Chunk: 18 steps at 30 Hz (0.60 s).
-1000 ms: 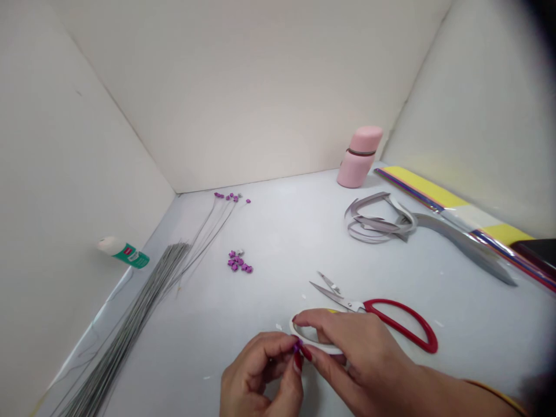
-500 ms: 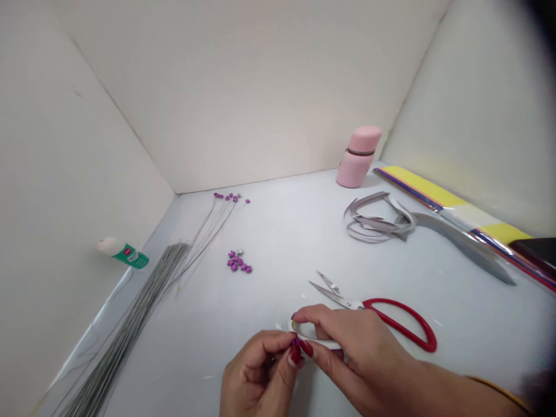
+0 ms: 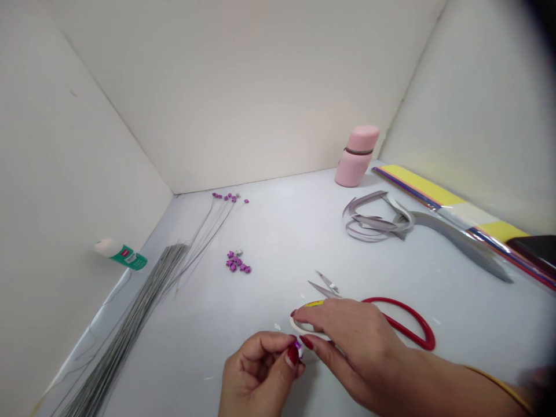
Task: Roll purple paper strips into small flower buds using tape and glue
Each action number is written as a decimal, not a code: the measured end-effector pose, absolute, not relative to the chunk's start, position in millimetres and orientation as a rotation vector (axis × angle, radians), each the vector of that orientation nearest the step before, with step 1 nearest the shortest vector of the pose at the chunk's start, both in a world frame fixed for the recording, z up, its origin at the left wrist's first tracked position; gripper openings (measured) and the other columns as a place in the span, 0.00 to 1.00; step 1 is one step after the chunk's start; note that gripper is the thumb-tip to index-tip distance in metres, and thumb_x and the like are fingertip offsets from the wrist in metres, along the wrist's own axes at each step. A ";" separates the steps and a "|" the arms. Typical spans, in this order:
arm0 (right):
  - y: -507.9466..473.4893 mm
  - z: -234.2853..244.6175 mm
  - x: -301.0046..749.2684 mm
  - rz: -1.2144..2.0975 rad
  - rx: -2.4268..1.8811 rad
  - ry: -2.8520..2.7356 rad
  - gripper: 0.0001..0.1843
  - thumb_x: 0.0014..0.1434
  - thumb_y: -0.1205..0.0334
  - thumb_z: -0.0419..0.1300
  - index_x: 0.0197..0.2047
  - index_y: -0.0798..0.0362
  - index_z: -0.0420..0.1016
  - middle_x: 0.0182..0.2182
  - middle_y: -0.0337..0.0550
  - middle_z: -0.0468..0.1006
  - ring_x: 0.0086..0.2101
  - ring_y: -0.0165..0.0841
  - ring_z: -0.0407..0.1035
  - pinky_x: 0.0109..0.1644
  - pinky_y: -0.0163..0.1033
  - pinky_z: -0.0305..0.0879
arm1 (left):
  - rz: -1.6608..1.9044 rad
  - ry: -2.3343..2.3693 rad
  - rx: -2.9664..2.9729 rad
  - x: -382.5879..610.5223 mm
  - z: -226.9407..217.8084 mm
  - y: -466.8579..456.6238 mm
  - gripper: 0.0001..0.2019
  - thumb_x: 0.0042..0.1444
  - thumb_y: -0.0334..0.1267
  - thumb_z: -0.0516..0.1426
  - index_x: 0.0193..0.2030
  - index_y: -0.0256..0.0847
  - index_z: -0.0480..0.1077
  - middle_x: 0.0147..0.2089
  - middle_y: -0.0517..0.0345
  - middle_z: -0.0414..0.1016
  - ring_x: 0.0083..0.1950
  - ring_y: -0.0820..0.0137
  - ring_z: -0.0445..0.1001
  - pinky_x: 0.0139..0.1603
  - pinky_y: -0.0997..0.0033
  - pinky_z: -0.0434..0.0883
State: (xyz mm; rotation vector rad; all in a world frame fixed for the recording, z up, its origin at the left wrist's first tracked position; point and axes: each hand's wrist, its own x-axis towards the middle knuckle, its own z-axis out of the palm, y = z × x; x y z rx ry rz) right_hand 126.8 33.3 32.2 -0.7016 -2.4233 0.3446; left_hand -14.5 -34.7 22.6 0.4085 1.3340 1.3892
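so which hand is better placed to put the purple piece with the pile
Probably the left hand: it already pinches the purple piece and is nearer the pile. The right hand holds the white ring.

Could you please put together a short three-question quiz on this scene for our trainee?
1. What does the left hand pinch between finger and thumb?
2. True or false: the right hand partly hides the red-handled scissors from the camera.
3. Fill in the blank: in this view, the green tube lies to the ____ of the bundle of grey wires.

Key: 1. A small purple piece. 2. True. 3. Left.
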 end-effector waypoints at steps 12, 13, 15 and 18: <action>46.5 29.7 134.3 0.573 -0.707 -2.519 0.09 0.56 0.71 0.49 0.37 0.54 0.68 0.29 0.42 0.72 0.32 0.33 0.65 0.41 0.42 0.62 | 1.381 1.233 0.184 -18.0 13.8 -28.3 0.12 0.27 0.36 0.69 0.20 0.34 0.75 0.16 0.61 0.75 0.17 0.80 0.70 0.21 0.84 0.68; 47.0 29.7 137.4 0.584 -0.725 -2.500 0.09 0.56 0.71 0.49 0.37 0.54 0.68 0.30 0.43 0.72 0.34 0.34 0.64 0.43 0.43 0.61 | 1.383 1.239 0.188 -17.4 13.3 -28.4 0.12 0.27 0.36 0.69 0.20 0.34 0.75 0.16 0.61 0.75 0.18 0.80 0.70 0.22 0.83 0.68; 46.5 29.9 144.2 0.626 -0.757 -2.445 0.09 0.56 0.70 0.50 0.40 0.53 0.68 0.33 0.45 0.72 0.36 0.34 0.64 0.45 0.43 0.61 | 1.382 1.267 0.221 -15.6 12.5 -29.2 0.12 0.27 0.37 0.69 0.20 0.34 0.75 0.16 0.61 0.75 0.18 0.79 0.70 0.23 0.83 0.68; 41.6 33.0 150.5 0.695 -0.719 -2.414 0.10 0.56 0.69 0.52 0.42 0.52 0.67 0.36 0.46 0.71 0.38 0.34 0.64 0.45 0.42 0.62 | 1.364 1.295 0.309 -11.6 13.2 -31.2 0.11 0.29 0.38 0.69 0.20 0.35 0.75 0.16 0.61 0.75 0.19 0.79 0.71 0.24 0.83 0.68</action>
